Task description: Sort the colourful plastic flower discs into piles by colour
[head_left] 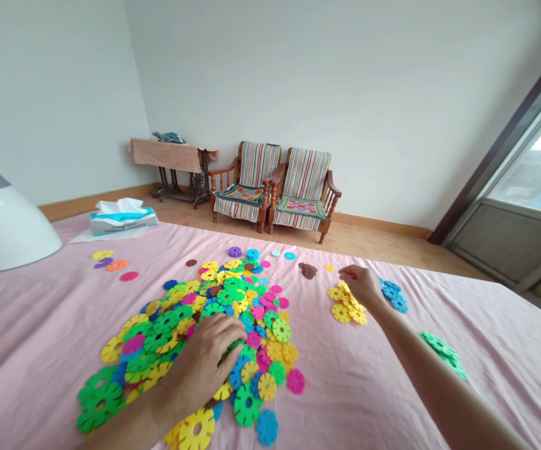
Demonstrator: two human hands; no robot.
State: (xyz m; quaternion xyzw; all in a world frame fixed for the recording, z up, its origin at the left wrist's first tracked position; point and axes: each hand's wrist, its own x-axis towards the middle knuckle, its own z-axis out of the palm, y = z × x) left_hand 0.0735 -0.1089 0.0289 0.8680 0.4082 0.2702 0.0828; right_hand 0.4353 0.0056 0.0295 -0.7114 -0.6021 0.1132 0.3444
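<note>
A large mixed pile of notched plastic snowflake discs (235,294) in green, yellow, blue, pink and brown covers the middle of the table. My left hand (214,347) rests on its near side, its fingers curled and a green disc (231,350) showing between thumb and fingers. Farther right, my right hand (358,281) is over the back edge of a small heap of yellow discs (345,305). Its fingertips are pressed together; whatever they hold is hidden. Close by on the right lies a blue heap (394,295), with a green heap (443,353) nearer me beyond my forearm.
Brown discs (308,270) lie behind the yellow heap. Some loose discs (117,265) sit at the left on the pink cloth (317,400). A tissue box (124,219) and a white rounded object (12,225) stand at the left. Two chairs (301,187) are beyond the table.
</note>
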